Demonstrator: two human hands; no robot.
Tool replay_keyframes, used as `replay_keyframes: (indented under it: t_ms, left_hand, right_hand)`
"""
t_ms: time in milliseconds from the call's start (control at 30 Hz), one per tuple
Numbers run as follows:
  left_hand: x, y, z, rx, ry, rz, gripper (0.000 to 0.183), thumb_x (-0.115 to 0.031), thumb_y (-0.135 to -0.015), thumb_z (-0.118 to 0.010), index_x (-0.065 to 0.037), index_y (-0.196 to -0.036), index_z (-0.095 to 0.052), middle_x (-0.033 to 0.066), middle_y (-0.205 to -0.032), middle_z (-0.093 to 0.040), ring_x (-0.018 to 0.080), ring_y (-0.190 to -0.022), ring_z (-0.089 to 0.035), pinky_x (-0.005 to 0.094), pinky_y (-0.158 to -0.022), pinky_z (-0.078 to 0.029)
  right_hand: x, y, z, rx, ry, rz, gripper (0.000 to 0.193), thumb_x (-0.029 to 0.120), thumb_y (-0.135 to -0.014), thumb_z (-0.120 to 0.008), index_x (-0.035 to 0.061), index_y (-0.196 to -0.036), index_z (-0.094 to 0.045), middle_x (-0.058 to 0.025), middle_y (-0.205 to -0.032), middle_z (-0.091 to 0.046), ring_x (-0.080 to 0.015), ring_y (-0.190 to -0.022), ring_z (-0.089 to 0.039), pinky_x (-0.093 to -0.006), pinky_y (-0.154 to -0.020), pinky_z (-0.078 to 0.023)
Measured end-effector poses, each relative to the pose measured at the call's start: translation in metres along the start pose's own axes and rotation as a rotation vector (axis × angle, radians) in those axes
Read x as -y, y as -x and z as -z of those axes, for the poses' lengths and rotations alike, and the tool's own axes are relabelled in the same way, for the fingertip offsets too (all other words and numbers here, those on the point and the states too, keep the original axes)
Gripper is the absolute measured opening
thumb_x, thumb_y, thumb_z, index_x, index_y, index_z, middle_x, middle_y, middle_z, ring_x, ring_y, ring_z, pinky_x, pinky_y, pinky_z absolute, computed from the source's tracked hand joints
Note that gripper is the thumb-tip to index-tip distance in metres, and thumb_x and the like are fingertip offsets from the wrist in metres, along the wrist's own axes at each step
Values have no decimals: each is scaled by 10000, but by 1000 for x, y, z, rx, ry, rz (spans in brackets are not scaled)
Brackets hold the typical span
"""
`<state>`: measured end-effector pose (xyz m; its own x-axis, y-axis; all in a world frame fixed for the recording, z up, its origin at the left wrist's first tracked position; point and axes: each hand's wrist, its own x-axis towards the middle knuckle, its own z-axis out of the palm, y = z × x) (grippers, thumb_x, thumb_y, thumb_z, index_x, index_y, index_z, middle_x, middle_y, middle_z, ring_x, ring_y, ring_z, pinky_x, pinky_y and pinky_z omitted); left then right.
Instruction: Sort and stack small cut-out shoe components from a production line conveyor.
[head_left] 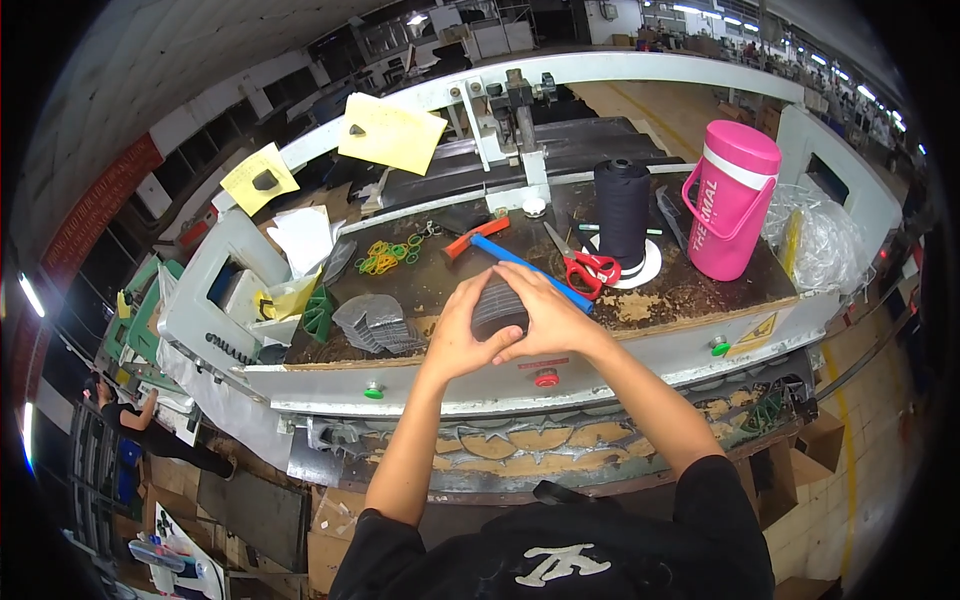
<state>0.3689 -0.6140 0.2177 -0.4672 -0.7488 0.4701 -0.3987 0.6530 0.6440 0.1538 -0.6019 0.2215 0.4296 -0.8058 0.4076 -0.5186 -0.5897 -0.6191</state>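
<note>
A stack of dark grey cut pieces [497,308] stands on the front part of the worktop, in the middle. My left hand [460,325] and my right hand [552,312] close round it from both sides, fingertips meeting at the far side and thumbs at the near side. To the left of my left hand lies another, fanned pile of similar grey pieces [378,325]. Just beyond my right hand lies a hammer with a blue handle [545,280] and an orange head. Red-handled scissors [590,270] rest close by.
A dark thread cone [622,215] and a pink jug [735,200] stand at the right, beside a clear plastic bag [825,245]. Coloured rubber bands [388,255] lie at the left. Green buttons [373,391] and a red button [545,378] line the machine's front. A co-worker [150,420] stands far left.
</note>
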Motion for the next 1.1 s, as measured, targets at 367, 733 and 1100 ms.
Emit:
replay_keyframes:
  t_ms: [367, 733, 1100]
  left_hand:
    - [-4, 16, 3, -70, 13, 102, 520, -345, -782, -953, -8, -1097, -712, 176, -1020, -760, 340, -924, -768, 430, -822, -595]
    - [-23, 29, 170, -236, 61, 63, 468, -246, -826, -935, 0, -1155, -712, 78, -978, -752, 171, -905, -716, 314, -831, -567]
    - [100, 33, 204, -66, -68, 364, 345, -306, -957, -820, -11, -1127, -769, 116, -962, -784, 196, -901, -741, 338, -827, -567]
  right_hand:
    - [7, 1, 7, 13, -183, -154, 577, 308, -663, -998, -2, -1051, -701, -180, -956, -761, -318, -906, -755, -424, -805, -583]
    - [106, -70, 8, -41, -425, 13, 559, 225, -871, -883, -27, -1336, -701, -131, -1096, -761, -163, -883, -701, -314, -827, -577]
    - [92, -125, -98, -7, -52, -298, 462, 329, -957, -786, -50, -1219, -748, -199, -1103, -771, -234, -812, -725, -336, -732, -569]
